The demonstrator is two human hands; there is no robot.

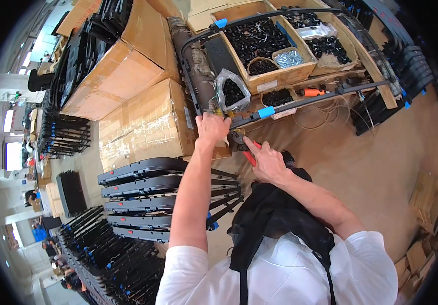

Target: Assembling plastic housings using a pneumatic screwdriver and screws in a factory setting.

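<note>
My left hand (212, 127) grips the corner of a large black plastic frame (300, 101) that lies across a workbench, close to a blue tape wrap (266, 112). My right hand (267, 160) holds red-handled cutting pliers (243, 146), their jaws set against the frame's corner just right of my left hand. Thin wires hang from the frame near that corner. Both forearms reach up from the lower edge over my white shirt and black apron.
Cardboard trays of small black parts (257, 40) and a bag of them (232, 91) sit behind the frame. Taped cardboard boxes (143, 122) stand at the left. Stacked black frames (153, 198) fill racks below. An orange-handled tool (312, 92) lies on the bench.
</note>
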